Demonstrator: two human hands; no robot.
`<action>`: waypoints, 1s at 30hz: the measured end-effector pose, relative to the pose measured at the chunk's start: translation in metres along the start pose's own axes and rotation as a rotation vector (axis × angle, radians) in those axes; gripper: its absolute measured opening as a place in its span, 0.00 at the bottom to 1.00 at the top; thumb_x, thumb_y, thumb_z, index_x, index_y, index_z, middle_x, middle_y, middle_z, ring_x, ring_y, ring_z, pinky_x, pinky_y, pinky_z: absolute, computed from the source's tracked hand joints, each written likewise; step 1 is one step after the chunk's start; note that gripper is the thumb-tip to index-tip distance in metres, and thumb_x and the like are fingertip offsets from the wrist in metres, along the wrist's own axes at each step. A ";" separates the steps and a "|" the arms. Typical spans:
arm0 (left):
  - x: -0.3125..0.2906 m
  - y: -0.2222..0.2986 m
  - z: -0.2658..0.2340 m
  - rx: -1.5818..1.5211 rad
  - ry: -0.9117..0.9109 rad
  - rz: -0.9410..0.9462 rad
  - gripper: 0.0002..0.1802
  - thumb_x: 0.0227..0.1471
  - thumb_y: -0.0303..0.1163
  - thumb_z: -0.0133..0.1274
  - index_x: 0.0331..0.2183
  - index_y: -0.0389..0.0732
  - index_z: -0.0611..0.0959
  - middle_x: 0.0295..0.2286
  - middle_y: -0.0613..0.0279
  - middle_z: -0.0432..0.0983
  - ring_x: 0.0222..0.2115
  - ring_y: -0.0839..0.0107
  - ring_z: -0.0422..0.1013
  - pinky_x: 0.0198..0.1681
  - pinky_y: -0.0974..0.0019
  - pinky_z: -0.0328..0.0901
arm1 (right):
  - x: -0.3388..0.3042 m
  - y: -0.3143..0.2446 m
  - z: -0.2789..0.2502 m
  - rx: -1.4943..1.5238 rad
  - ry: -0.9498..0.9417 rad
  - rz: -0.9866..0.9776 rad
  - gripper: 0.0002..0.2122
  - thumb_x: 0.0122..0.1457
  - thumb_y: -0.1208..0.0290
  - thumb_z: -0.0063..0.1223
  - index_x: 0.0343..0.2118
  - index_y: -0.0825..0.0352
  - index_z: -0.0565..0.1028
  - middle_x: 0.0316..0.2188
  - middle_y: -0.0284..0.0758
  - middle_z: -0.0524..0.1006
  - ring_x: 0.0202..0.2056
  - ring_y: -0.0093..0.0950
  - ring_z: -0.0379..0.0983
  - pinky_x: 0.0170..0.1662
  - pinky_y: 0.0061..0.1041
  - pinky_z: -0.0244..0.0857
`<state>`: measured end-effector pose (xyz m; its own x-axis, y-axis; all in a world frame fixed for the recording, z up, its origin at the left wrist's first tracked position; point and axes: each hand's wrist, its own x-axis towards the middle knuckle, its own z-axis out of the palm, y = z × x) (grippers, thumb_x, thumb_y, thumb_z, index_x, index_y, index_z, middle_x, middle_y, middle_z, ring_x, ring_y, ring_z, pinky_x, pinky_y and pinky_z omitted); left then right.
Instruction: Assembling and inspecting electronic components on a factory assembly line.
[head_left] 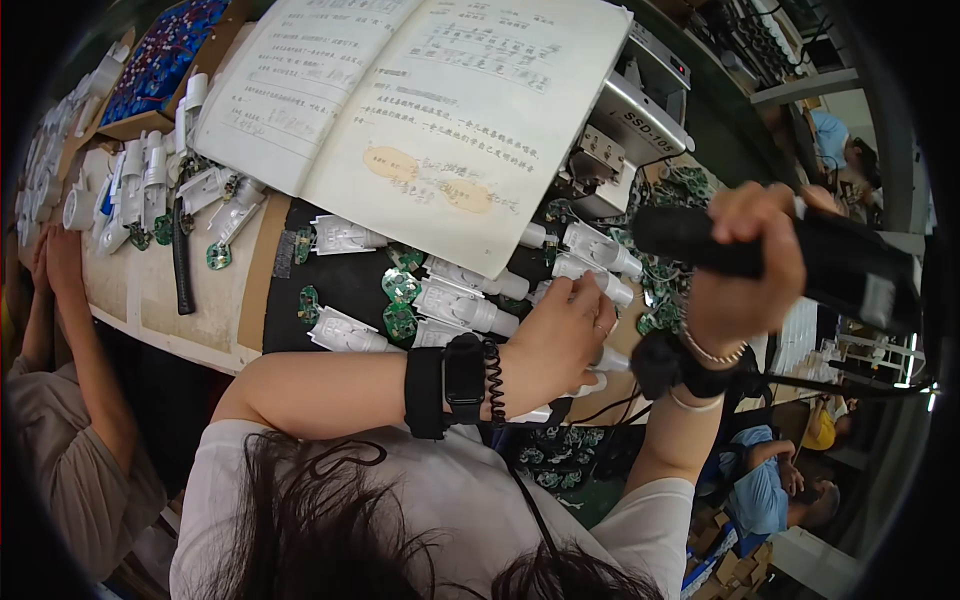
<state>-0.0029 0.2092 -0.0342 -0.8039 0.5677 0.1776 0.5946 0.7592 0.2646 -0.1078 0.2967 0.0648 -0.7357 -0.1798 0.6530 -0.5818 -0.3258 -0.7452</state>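
Observation:
My left hand [562, 335] reaches across the bench, its fingers curled down onto a white plastic housing [592, 280] in a row of similar parts. Raised to the right of it, my right hand [750, 265] is wrapped round a thick black handheld tool [850, 262]; its exact kind does not show, and the hand is slightly blurred. More white housings [450, 303] lie on a black mat [285, 325], several with round green circuit boards [400, 286] beside them. Part of the row is hidden beneath my left hand and forearm.
An open printed book [420, 130] covers the back of the mat. Behind its right edge stands a silver metal machine [630, 120]. Loose green boards [685, 185] pile up on the right. At the left are a box of blue parts [165, 60] and another person's arms [75, 300].

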 end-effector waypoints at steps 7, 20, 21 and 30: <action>0.012 -0.003 0.004 0.030 0.008 -0.086 0.39 0.40 0.59 0.53 0.43 0.35 0.71 0.49 0.38 0.65 0.37 0.63 0.68 0.40 0.65 0.56 | -0.011 -0.026 -0.030 -0.069 0.023 0.008 0.19 0.51 0.74 0.44 0.46 0.69 0.60 0.19 0.36 0.65 0.18 0.25 0.62 0.29 0.28 0.62; 0.020 -0.011 0.014 -0.136 -0.039 -0.109 0.42 0.39 0.63 0.53 0.41 0.33 0.70 0.49 0.30 0.62 0.25 0.59 0.74 0.32 0.61 0.65 | -0.035 0.016 -0.031 -0.137 -0.006 0.055 0.17 0.50 0.76 0.43 0.45 0.69 0.61 0.20 0.36 0.65 0.18 0.26 0.61 0.29 0.29 0.60; 0.020 -0.012 0.015 -0.145 -0.024 -0.105 0.42 0.38 0.63 0.54 0.41 0.33 0.70 0.49 0.30 0.62 0.24 0.59 0.74 0.31 0.61 0.65 | -0.036 0.019 -0.032 -0.135 -0.005 0.057 0.17 0.50 0.76 0.43 0.45 0.69 0.61 0.20 0.36 0.65 0.18 0.26 0.61 0.29 0.29 0.60; 0.022 -0.014 0.014 -0.187 -0.014 -0.095 0.44 0.35 0.63 0.57 0.40 0.32 0.70 0.47 0.26 0.62 0.24 0.57 0.75 0.25 0.64 0.67 | -0.041 0.029 -0.030 -0.159 -0.013 0.065 0.17 0.49 0.77 0.44 0.45 0.69 0.61 0.19 0.36 0.66 0.18 0.26 0.61 0.29 0.29 0.60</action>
<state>-0.0286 0.2152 -0.0471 -0.8549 0.5019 0.1309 0.5023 0.7379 0.4508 -0.1050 0.3227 0.0120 -0.7699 -0.2079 0.6034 -0.5810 -0.1626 -0.7975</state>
